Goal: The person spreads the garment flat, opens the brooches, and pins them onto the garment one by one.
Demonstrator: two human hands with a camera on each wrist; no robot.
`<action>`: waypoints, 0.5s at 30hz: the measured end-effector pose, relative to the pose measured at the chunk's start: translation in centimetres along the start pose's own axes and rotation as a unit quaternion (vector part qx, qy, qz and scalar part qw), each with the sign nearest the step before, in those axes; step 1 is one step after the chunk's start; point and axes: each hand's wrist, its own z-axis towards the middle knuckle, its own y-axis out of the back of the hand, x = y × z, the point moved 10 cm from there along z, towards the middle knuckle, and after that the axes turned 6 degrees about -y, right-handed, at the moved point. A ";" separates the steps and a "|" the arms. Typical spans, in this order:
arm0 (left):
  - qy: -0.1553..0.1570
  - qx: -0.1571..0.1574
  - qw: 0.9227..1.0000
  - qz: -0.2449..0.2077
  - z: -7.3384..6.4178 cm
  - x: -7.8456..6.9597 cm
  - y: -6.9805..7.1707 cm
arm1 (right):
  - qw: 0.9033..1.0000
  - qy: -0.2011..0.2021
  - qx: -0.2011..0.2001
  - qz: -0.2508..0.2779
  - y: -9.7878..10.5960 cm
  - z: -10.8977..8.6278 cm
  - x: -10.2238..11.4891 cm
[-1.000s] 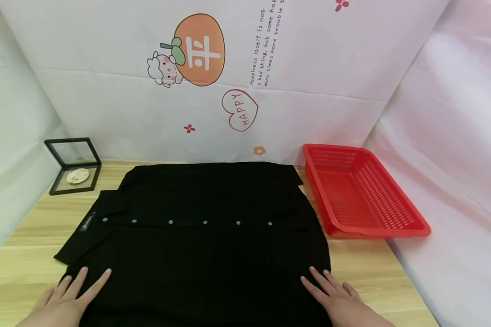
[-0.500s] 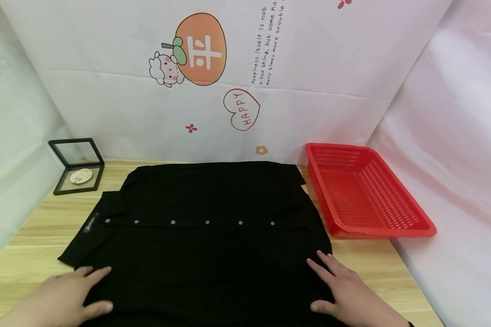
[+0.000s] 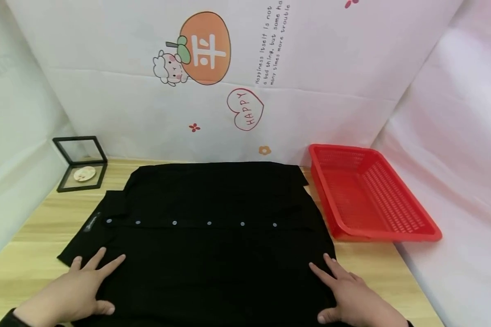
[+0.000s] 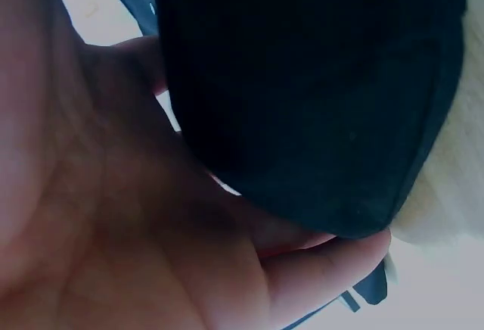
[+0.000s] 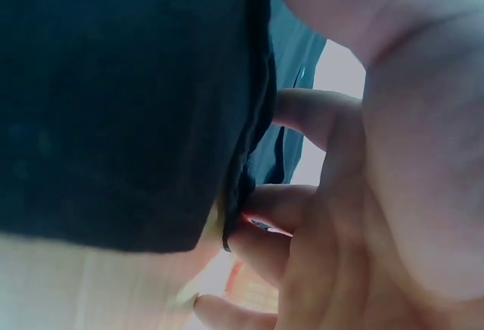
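A black button-up shirt [image 3: 212, 263] lies spread on the wooden table, its collar to the left and a row of pale buttons running across it. My left hand [image 3: 77, 288] rests on the shirt just below the collar, fingers spread and thumb apart. At the opposite edge, near the hem, my right hand [image 3: 352, 293] touches the cloth with fingers extended. The left wrist view has dark fabric [image 4: 318, 103] beside the palm and over the fingers. In the right wrist view, fingertips [image 5: 261, 250] meet the shirt's edge.
A red plastic basket [image 3: 335, 213] stands at the right, close to the shirt's hem. At the back left is a black-framed display stand [image 3: 100, 175] with a round pale piece inside. Printed white cloth [image 3: 147, 122] hangs behind, and the wooden table [image 3: 32, 254] shows around the shirt.
My left hand lifted and turned, then spread again on the shirt slightly farther right and up. The right hand moved a little right, its thumb now showing. The whole scene shifted slightly right.
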 end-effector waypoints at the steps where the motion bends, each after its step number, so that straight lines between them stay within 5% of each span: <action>1: -0.002 0.000 1.000 -0.001 0.1 -0.2 0.1 | 1.000 -0.014 0.005 0.005 -0.2 -0.1 -0.3; 5: -0.008 -0.005 1.000 0.001 0.3 -0.7 0.2 | 0.999 -0.046 0.011 0.013 -0.5 -0.4 -1.0; 15: 0.001 -0.007 1.000 0.017 -0.6 -0.3 0.8 | 1.000 0.025 -0.015 0.001 0.5 0.3 0.4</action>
